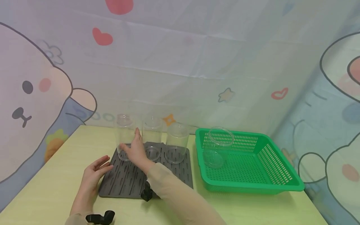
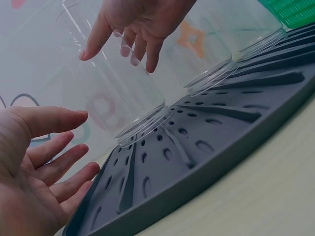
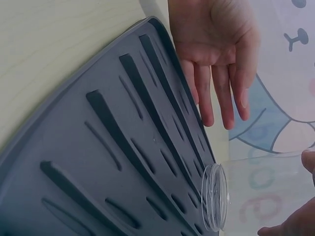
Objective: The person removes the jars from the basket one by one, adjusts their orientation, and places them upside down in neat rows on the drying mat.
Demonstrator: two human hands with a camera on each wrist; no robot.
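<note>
A clear plastic cup (image 1: 124, 130) stands on end at the left of a dark grey ridged mat (image 1: 121, 184). My right hand (image 1: 137, 152) holds it, thumb in front and fingers on its right side, as the left wrist view shows the hand (image 2: 142, 22) about the cup (image 2: 125, 93). My left hand (image 1: 94, 175) is beside the mat's left edge, palm turned inward, its fingers (image 2: 59, 152) loosely extended and touching no cup. Two more clear cups stand on the mat to the right, a middle one (image 1: 152, 132) and a right one (image 1: 177, 140).
A green plastic basket (image 1: 253, 188) sits to the right of the mat on the pale yellow table (image 1: 202, 206). One clear cup (image 1: 217, 151) leans inside its left end. A printed cloth (image 1: 180, 62) hangs behind the table.
</note>
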